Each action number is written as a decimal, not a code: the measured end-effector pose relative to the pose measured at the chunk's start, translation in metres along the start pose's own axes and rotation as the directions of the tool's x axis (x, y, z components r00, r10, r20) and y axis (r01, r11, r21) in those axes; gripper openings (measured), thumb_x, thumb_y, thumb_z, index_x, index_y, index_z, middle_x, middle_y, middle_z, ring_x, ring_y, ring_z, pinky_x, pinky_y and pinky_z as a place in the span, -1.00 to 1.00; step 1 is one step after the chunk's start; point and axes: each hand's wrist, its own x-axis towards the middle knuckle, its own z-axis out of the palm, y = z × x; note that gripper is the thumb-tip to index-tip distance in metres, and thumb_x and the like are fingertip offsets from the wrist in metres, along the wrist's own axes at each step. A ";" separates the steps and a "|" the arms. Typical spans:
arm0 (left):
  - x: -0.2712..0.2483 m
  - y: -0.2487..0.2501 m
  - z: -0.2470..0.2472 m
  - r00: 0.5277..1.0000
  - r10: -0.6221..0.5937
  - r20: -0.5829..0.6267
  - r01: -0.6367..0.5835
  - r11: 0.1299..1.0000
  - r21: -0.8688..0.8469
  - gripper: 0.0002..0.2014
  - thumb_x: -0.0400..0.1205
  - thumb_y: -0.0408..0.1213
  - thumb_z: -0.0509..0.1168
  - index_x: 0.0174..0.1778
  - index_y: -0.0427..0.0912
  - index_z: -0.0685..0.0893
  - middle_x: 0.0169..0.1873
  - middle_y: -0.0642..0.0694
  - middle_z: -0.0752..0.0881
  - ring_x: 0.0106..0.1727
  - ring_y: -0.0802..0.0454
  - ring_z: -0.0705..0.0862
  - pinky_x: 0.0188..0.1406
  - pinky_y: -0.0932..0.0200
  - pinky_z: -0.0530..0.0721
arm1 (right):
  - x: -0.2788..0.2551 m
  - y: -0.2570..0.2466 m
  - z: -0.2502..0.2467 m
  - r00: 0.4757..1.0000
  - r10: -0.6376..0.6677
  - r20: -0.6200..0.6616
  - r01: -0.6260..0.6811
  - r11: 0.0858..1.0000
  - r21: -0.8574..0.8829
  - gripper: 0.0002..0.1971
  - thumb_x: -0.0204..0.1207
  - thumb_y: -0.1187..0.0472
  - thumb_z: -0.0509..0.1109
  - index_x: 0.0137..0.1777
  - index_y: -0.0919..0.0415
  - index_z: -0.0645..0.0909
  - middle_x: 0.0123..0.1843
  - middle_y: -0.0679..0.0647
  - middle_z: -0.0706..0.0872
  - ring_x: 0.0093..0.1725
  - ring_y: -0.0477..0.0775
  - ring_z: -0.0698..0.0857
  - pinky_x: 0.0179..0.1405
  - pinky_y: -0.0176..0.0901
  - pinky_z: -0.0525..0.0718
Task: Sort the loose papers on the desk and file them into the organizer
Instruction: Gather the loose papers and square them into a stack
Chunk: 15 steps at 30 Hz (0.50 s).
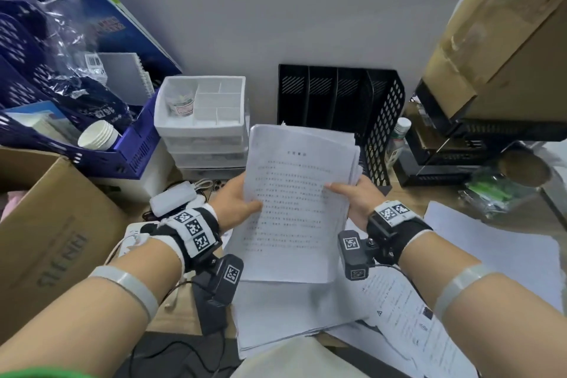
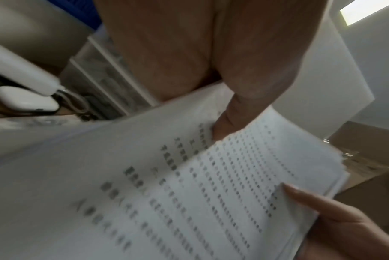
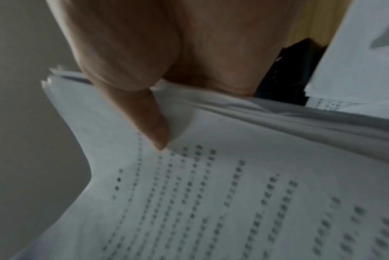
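1. I am gripping the sheaf of papers (image 1: 294,193) with my left hand (image 1: 237,198) and right hand (image 1: 357,196), above the desk.
2. Next, seemingly, I am squaring it for the black organizer (image 1: 337,95) behind.

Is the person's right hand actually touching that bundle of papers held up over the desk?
Touching. The right wrist view shows the right hand with its thumb pressed flat on the printed top sheet of the bundle of papers.

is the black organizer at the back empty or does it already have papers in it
Empty, as far as visible: the black organizer shows bare slots, though its lower part is hidden behind the sheaf of papers held by left hand and right hand.
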 end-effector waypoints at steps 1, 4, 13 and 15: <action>0.001 -0.008 0.001 0.998 -0.021 -0.056 0.021 1.000 0.008 -0.60 0.59 -0.59 0.36 0.12 0.05 0.64 0.05 0.12 0.78 0.14 0.05 0.80 0.26 -0.11 0.74 | 0.000 -0.003 0.004 0.999 -0.039 0.003 0.039 0.998 -0.053 -0.67 0.49 0.48 0.44 0.25 0.32 0.65 0.24 0.29 0.77 0.18 0.22 0.78 0.32 0.27 0.66; 0.001 -0.021 0.003 0.983 0.012 -0.185 -0.035 0.991 -0.126 -0.67 0.58 -0.63 0.37 0.07 -0.10 0.71 -0.02 0.05 0.81 0.06 0.11 0.81 0.13 0.08 0.79 | -0.004 -0.011 0.016 0.985 -0.172 0.012 0.173 0.980 -0.101 -0.66 0.44 0.49 0.47 0.21 0.30 0.67 0.20 0.29 0.77 0.24 0.27 0.74 0.32 0.28 0.66; -0.005 -0.058 0.005 0.995 0.088 -0.055 -0.087 0.996 0.007 -0.72 0.59 -0.46 0.44 0.23 -0.23 0.75 -0.02 0.11 0.83 -0.01 0.32 0.74 0.09 0.23 0.65 | -0.023 0.020 0.014 0.969 -0.245 -0.018 0.234 0.944 -0.234 -0.75 0.40 0.41 0.57 0.06 0.25 0.72 -0.05 0.06 0.79 -0.06 -0.08 0.73 -0.01 -0.15 0.68; -0.004 -0.059 0.009 0.993 0.097 -0.074 -0.095 0.995 0.038 -0.79 0.63 -0.50 0.39 0.14 -0.24 0.77 -0.17 0.16 0.80 -0.11 0.24 0.73 -0.09 0.38 0.62 | -0.023 0.027 0.012 0.973 -0.224 -0.048 0.205 0.945 -0.254 -0.79 0.41 0.38 0.56 -0.02 0.12 0.76 -0.08 0.05 0.80 -0.05 -0.02 0.72 0.09 0.00 0.67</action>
